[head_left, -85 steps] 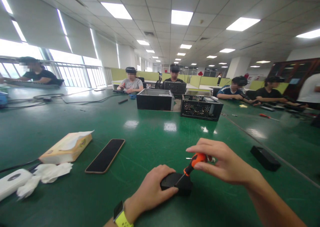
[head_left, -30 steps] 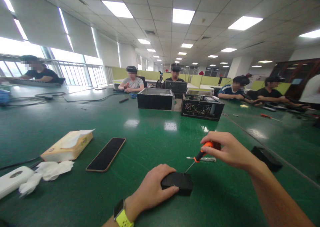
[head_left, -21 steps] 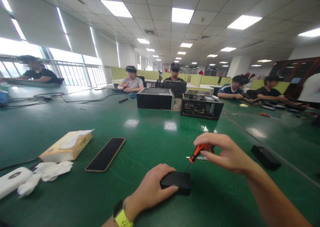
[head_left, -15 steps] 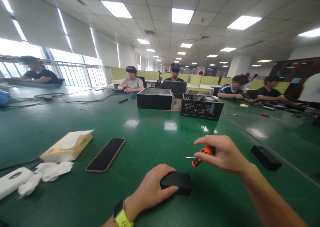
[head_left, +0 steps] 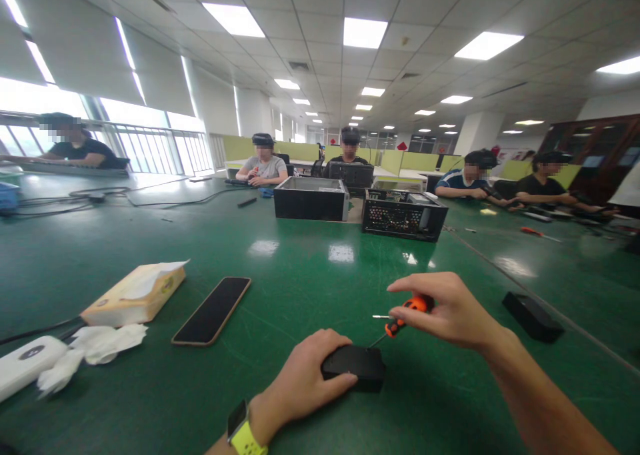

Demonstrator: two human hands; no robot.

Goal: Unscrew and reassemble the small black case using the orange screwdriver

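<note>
Near the table's front edge, my left hand is closed around the left end of a small black box, thumb on the near side and fingers over the far side. My right hand holds an orange and black screwdriver. Its index finger stretches out above the handle, apart from the thumb, and the remaining fingers are mostly hidden. The screwdriver slants down to the left, its thin shaft reaching the box's far side; the tip is hidden. A short silver rod shows just left of the handle.
A phone, tissue pack, crumpled tissues and white device lie on the left. Another black box sits right. Two computer cases stand ahead, and an orange screwdriver lies far right. Several people sit around the table.
Both hands, the black box and the screwdriver stay almost where they were. At the far right edge, a person in white has shifted partly out of view.
</note>
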